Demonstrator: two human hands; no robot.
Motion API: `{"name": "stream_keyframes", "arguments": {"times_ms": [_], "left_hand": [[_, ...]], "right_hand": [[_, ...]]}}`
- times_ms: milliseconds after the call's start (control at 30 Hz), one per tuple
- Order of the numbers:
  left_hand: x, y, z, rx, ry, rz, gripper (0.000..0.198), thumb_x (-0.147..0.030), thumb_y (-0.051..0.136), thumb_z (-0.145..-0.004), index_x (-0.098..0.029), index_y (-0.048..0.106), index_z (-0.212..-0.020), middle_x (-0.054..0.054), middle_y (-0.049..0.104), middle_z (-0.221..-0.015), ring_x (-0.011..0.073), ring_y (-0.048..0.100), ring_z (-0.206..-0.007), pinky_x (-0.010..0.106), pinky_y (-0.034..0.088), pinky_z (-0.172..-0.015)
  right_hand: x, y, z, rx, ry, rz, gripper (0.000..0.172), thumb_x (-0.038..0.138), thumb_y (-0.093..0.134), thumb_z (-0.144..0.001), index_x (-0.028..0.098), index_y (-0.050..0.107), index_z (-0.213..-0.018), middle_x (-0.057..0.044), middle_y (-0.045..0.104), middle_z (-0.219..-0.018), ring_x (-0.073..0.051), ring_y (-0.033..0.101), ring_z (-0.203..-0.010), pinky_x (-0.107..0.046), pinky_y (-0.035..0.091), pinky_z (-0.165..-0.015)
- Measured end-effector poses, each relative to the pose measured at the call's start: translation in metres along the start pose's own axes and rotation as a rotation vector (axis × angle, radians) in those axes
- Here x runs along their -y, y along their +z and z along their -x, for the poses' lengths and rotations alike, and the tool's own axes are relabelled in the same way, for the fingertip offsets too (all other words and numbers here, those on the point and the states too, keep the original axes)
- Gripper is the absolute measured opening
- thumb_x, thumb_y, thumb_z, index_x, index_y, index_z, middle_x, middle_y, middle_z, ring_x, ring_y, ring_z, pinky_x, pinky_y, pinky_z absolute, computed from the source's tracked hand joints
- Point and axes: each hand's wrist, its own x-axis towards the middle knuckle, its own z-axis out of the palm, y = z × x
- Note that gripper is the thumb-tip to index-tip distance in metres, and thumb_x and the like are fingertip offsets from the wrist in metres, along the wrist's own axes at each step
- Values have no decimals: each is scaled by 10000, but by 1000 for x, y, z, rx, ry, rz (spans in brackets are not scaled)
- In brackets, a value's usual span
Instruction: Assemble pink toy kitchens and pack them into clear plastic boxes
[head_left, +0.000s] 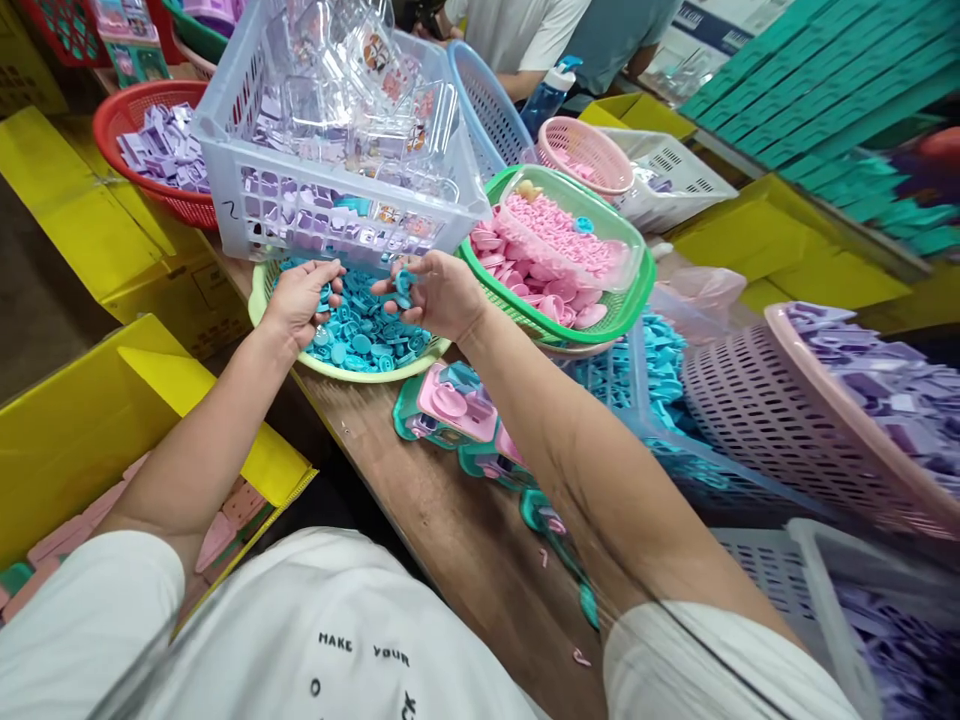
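Note:
Both hands are over a pale yellow-green basket [352,374] of small blue plastic parts [364,335]. My left hand [301,300] is at the basket's left side, its fingers curled round a small blue part [325,297]. On the right side, my right hand [439,290] holds a blue part [403,288] between thumb and fingers. A translucent crate [330,180] with clear plastic pieces and lilac parts stands just beyond the hands and overhangs the basket's far side.
A green basket [646,285] of pink parts stands right of my right hand. Pink and teal toy assemblies [457,405] lie under my right forearm. A red basket [154,95] is at the back left, yellow boxes [67,430] at the left. People sit opposite.

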Motion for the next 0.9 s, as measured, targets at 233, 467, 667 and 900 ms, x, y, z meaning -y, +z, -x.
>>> {"name": "stream_keyframes", "arguments": {"times_ms": [233, 467, 667, 900], "left_hand": [[1, -1, -1, 10, 1, 13, 140, -150, 656, -883, -128, 571, -774, -62, 523, -586, 6, 443, -397, 113, 188, -333], [-3, 0, -2, -4, 1, -3, 189, -171, 726, -827, -134, 563, -739, -63, 516, -572, 9, 441, -397, 114, 194, -332], [-7, 1, 1, 5, 25, -12, 192, -154, 697, -869, -145, 561, -733, -66, 510, -558, 3, 432, -400, 117, 196, -332], [-26, 3, 24, 205, -24, 38, 311, -123, 421, -1031, -180, 561, -760, -69, 512, -544, -7, 417, -429, 93, 226, -338]], "right_hand": [[-9, 22, -13, -124, -53, 728, 238, 387, 642, -849, 153, 652, -809, -56, 663, -775, -166, 599, -692, -246, 444, -594], [-10, 49, -17, -205, -48, 1365, 240, 168, 640, -819, 111, 765, -1015, -214, 734, -1087, -374, 683, -1034, -396, 529, -830], [22, 19, 34, -276, -270, 1105, 171, 165, 613, -865, 150, 763, -946, -105, 722, -998, -270, 660, -999, -351, 495, -900], [-31, -14, 182, -454, -306, 757, 134, 300, 630, -892, 214, 730, -872, -53, 713, -916, -200, 647, -874, -310, 490, -854]]}}
